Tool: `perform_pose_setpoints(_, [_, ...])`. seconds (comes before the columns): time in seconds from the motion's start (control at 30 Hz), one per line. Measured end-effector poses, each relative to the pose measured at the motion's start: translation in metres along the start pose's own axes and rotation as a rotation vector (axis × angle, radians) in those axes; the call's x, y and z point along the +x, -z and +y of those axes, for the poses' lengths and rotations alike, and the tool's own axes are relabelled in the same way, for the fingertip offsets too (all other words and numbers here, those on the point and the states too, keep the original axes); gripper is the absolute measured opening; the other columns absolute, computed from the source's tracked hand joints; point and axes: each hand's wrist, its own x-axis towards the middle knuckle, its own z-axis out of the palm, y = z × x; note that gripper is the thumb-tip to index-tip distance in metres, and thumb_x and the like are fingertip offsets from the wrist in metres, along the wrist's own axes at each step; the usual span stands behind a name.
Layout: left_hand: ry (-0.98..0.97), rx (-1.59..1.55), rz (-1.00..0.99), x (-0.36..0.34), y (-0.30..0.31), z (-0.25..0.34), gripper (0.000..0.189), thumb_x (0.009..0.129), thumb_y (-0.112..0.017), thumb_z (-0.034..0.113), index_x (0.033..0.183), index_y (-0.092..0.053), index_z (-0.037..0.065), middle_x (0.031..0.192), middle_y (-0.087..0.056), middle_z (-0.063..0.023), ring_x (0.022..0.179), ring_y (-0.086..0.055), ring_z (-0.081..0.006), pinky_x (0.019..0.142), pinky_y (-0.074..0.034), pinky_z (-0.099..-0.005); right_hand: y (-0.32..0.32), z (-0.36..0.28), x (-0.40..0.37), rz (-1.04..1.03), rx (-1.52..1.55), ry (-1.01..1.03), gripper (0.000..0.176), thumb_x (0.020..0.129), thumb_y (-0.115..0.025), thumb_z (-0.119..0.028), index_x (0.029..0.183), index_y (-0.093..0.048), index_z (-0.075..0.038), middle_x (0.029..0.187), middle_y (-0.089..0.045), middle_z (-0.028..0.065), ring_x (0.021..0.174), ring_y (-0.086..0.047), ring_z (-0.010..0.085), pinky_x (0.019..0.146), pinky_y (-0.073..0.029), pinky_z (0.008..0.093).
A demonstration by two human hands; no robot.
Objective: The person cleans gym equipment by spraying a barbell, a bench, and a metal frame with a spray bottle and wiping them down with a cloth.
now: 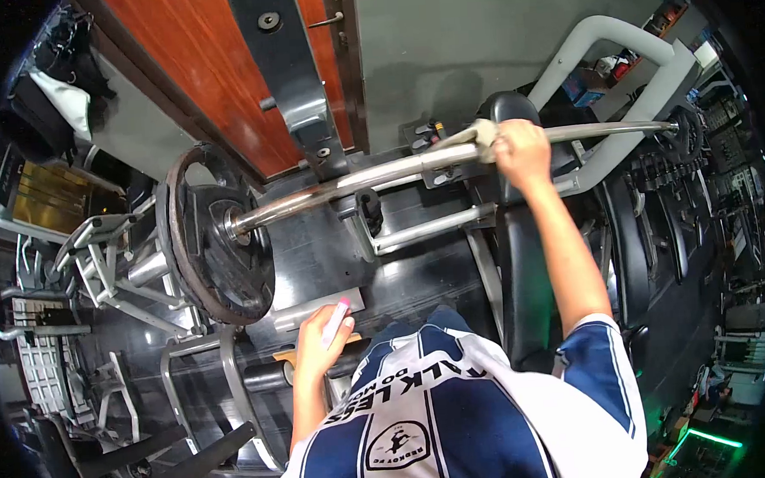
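Observation:
A long metal barbell (354, 183) runs across the view in front of me, with a black weight plate (218, 235) on its left end. My right hand (523, 152) is closed around a pale beige cloth (484, 138), pressed to the bar right of its middle. Low and left of my body, my left hand (319, 344) grips a slim white bottle with a pink top (336, 321). That bottle is well below the bar, apart from it.
A padded black bench (523, 275) stands under the bar on the right. Grey frame tubing (640, 44) rises behind it. Ahead are a reddish wooden door (182, 50) and a dark upright post (282, 62). More gym machines (106, 253) fill the left side.

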Motion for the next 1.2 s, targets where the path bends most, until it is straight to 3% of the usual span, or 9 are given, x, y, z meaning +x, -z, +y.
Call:
perform_pose_setpoints(0.07, [0.152, -0.024, 0.029, -0.011, 0.007, -0.005, 0.023, 0.086, -0.067, 0.020, 0.096, -0.068, -0.001, 0.088, -0.068, -0.0162, 0.081, -0.067, -0.0313, 0.076, -0.051, -0.0368, -0.004, 0.003, 0.002, -0.009, 0.039, -0.036, 0.020, 0.077, -0.063, -0.023, 0.089, -0.066, -0.007, 0.089, -0.065, 0.0092, 0.092, -0.061, 0.0291, 0.083, -0.045, 0.0423])
perform_pose_setpoints(0.33, [0.265, -0.184, 0.005, -0.011, 0.005, -0.011, 0.039, 0.092, -0.064, 0.034, 0.101, -0.067, -0.004, 0.089, -0.072, -0.0136, 0.087, -0.071, -0.0201, 0.078, -0.054, -0.0319, -0.010, -0.007, 0.000, 0.132, 0.128, -0.147, 0.018, 0.080, -0.059, -0.022, 0.085, -0.063, -0.005, 0.085, -0.061, 0.0100, 0.087, -0.058, 0.0315, 0.085, -0.042, 0.0423])
perform_pose_setpoints(0.53, [0.100, -0.128, -0.148, 0.043, -0.020, 0.017, 0.035, 0.091, -0.063, 0.037, 0.100, -0.068, 0.004, 0.084, -0.070, -0.0125, 0.078, -0.070, -0.0266, 0.071, -0.052, -0.0351, -0.013, -0.005, -0.004, 0.154, 0.237, -0.232, 0.022, 0.086, -0.061, -0.025, 0.088, -0.064, -0.004, 0.092, -0.064, 0.0115, 0.094, -0.058, 0.0336, 0.089, -0.040, 0.0443])
perform_pose_setpoints(0.6, [-0.051, 0.045, -0.215, 0.058, -0.030, 0.029, 0.031, 0.093, -0.061, 0.035, 0.094, -0.068, 0.004, 0.080, -0.070, -0.0087, 0.068, -0.067, -0.0165, 0.062, -0.052, -0.0308, -0.011, -0.008, -0.002, 0.164, 0.247, -0.246, 0.022, 0.085, -0.062, -0.026, 0.088, -0.064, -0.004, 0.092, -0.064, 0.0114, 0.094, -0.059, 0.0333, 0.090, -0.040, 0.0442])
perform_pose_setpoints(0.63, [-0.126, 0.077, -0.189, 0.065, -0.036, 0.037, 0.029, 0.092, -0.061, 0.034, 0.093, -0.068, 0.005, 0.078, -0.069, -0.0101, 0.069, -0.068, -0.0217, 0.064, -0.051, -0.0338, -0.013, -0.006, -0.003, 0.151, 0.243, -0.250, 0.022, 0.085, -0.063, -0.026, 0.088, -0.065, -0.005, 0.092, -0.064, 0.0112, 0.094, -0.058, 0.0331, 0.090, -0.039, 0.0443])
perform_pose_setpoints(0.73, [-0.133, 0.051, -0.184, 0.073, -0.047, 0.056, 0.029, 0.091, -0.061, 0.033, 0.093, -0.068, 0.005, 0.078, -0.069, -0.0105, 0.072, -0.068, -0.0249, 0.067, -0.052, -0.0355, -0.013, -0.005, -0.005, 0.148, 0.247, -0.233, 0.022, 0.084, -0.063, -0.029, 0.087, -0.065, -0.007, 0.092, -0.064, 0.0099, 0.094, -0.058, 0.0313, 0.091, -0.039, 0.0443])
perform_pose_setpoints(0.87, [-0.131, 0.041, -0.137, 0.066, -0.064, 0.054, 0.031, 0.091, -0.062, 0.035, 0.094, -0.068, 0.005, 0.077, -0.069, -0.0106, 0.070, -0.067, -0.0239, 0.066, -0.051, -0.0347, -0.013, -0.002, -0.007, 0.181, 0.269, -0.158, 0.026, 0.081, -0.065, -0.033, 0.090, -0.065, -0.008, 0.095, -0.064, 0.0087, 0.098, -0.058, 0.0297, 0.092, -0.038, 0.0446])
perform_pose_setpoints(0.93, [0.046, 0.036, -0.187, 0.060, -0.067, 0.058, 0.039, 0.090, -0.064, 0.041, 0.098, -0.068, 0.003, 0.085, -0.069, -0.0160, 0.080, -0.068, -0.0339, 0.071, -0.052, -0.0393, -0.015, 0.000, -0.009, 0.188, 0.271, -0.156, 0.027, 0.080, -0.066, -0.033, 0.090, -0.065, -0.008, 0.096, -0.064, 0.0087, 0.097, -0.059, 0.0298, 0.092, -0.038, 0.0447])
perform_pose_setpoints(1.2, [0.040, 0.062, 0.076, 0.048, -0.084, 0.075, 0.033, 0.089, -0.064, 0.031, 0.099, -0.069, -0.001, 0.095, -0.068, -0.0180, 0.089, -0.067, -0.0334, 0.080, -0.052, -0.0372, -0.010, 0.003, -0.006, 0.147, 0.340, -0.151, 0.027, 0.084, -0.064, -0.033, 0.090, -0.066, -0.007, 0.095, -0.065, 0.0079, 0.099, -0.060, 0.0285, 0.094, -0.036, 0.0450])
